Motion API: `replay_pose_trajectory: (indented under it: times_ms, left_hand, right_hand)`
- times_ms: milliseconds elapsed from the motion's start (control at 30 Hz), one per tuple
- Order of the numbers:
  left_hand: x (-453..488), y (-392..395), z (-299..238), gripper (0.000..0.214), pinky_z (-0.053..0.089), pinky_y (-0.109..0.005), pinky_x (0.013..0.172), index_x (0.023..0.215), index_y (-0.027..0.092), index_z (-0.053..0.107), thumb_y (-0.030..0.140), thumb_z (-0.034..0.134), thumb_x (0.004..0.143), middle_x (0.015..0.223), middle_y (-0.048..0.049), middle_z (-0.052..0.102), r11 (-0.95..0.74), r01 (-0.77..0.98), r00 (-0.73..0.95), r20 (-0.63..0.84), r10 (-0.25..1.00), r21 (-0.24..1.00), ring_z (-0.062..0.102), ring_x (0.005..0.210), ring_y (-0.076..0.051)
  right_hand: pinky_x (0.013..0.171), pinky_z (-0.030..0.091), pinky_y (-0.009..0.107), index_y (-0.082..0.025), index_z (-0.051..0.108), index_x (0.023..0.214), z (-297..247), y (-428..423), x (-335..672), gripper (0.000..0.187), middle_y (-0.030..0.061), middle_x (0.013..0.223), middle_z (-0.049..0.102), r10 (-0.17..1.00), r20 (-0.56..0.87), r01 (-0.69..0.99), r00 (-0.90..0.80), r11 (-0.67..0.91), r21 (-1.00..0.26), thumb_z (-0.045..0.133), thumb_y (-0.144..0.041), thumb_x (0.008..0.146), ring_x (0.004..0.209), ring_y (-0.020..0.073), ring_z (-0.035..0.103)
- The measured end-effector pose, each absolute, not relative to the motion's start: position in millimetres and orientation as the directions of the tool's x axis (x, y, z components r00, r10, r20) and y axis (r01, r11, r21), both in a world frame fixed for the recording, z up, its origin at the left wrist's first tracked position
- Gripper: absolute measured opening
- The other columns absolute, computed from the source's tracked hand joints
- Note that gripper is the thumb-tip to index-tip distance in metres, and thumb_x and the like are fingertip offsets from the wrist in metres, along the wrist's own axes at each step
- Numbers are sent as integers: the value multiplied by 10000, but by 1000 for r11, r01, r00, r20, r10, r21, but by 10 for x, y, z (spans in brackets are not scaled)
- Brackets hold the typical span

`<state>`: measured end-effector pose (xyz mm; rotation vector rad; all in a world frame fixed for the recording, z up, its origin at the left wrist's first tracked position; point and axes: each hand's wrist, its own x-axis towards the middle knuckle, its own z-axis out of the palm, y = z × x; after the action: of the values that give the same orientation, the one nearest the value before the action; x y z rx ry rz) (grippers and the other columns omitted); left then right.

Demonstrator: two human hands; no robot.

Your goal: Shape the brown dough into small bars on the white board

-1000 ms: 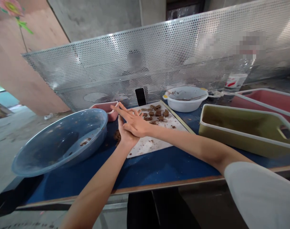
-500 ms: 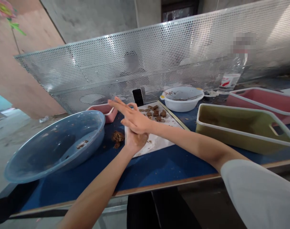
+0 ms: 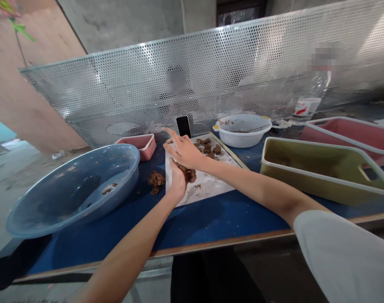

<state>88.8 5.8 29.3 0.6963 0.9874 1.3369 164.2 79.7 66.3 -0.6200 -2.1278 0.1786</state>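
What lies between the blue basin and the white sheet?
The head view shows a brown clump on the blue table, the small pink box farther back.

The held clump (image 3: 190, 174) is showing brown; the sheet (image 3: 211, 187), white; the basin (image 3: 65, 185), blue; the bin (image 3: 305, 180), olive-green; the panel (image 3: 125, 88), perforated silver.

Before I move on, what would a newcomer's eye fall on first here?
Probably the large, round, blue plastic basin on the left. Next come the bare left hand and right hand, close together over a flat white sheet bearing brown lumps. Behind stretches a perforated silver metal panel.
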Motion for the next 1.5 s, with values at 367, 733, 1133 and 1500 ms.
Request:
replay_pose_trajectory:
  times_ms: [367,733,1133,1500]
  left_hand:
    - [730,168,379,548,162,-189,368,681,233,342,504,629,1061,554,75,308,0,-420,-146,-68,987,908,283,389,-55]
    - [267,485,436,508,208,-205,382,693,235,317,412,568,1097,573,83,296,-235,-494,-436,-5,900,837,244,408,-55]
    - [-148,517,680,167,344,-207,424,1079,247,706,258,828,966,819,29,683,-501,-220,-413,386,825,837,466,464,-50]
    - [-298,686,479,150,267,-195,402,882,184,707,167,652,1020,654,27,619,-307,80,-322,316,892,948,411,387,-56]
  right_hand:
    - [872,518,343,-194,581,1278,657,906,1648,235,28,965,703,614,729,283,-304,789,-546,523,-328,1094,825,195,658]
    - [534,326,291,-289,470,1175,558,962,1621,295,-136,591,342,708,659,110,-253,698,-708,606,-529,1070,465,142,355]
    - [1044,556,474,-172,404,1546,386,1014,1511,521,138,1259,581,659,680,286,-321,752,-594,556,-364,1085,1056,242,625]
    - [943,601,436,-137,647,1228,45,338,1246,349,148,1181,703,531,455,538,-715,833,-126,568,-458,1115,1035,291,710]
